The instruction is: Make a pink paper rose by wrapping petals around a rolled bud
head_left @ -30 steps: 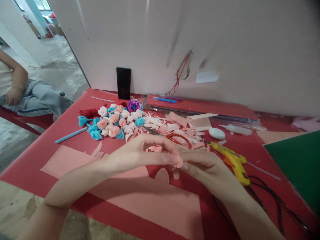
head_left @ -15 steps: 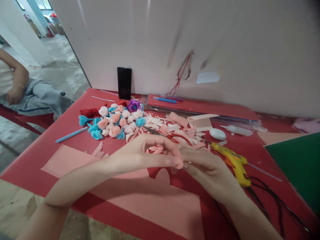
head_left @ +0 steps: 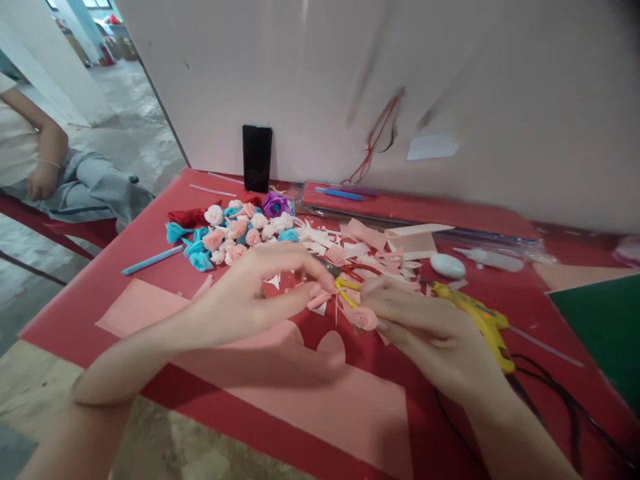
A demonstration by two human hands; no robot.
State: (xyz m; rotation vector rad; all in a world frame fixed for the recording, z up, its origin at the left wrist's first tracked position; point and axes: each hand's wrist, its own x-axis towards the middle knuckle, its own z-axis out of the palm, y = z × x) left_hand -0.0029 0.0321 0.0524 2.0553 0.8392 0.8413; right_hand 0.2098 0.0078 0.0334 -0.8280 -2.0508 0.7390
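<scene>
My right hand (head_left: 425,327) pinches a small pink paper rose (head_left: 364,317) over the red table (head_left: 150,240). My left hand (head_left: 255,293) is beside it, its fingertips closed on a pink paper strip (head_left: 320,300) that runs toward the rose. Thin yellow strands (head_left: 345,290) show between the two hands. A pile of finished paper roses (head_left: 235,233) in pink, white, blue and purple lies behind my left hand. Red-handled scissors (head_left: 355,270) rest among pink paper scraps (head_left: 370,250) just beyond my fingers.
A yellow glue gun (head_left: 480,320) with black cable lies right of my right hand. A large pink sheet (head_left: 300,393) lies under my arms. A black phone (head_left: 257,158) leans on the wall. A blue pen (head_left: 153,260), a green sheet (head_left: 600,333) and a seated person (head_left: 45,173) are nearby.
My hands have drawn slightly apart, and a pink strip and yellow strands now show between them. The camera view has shifted a little.
</scene>
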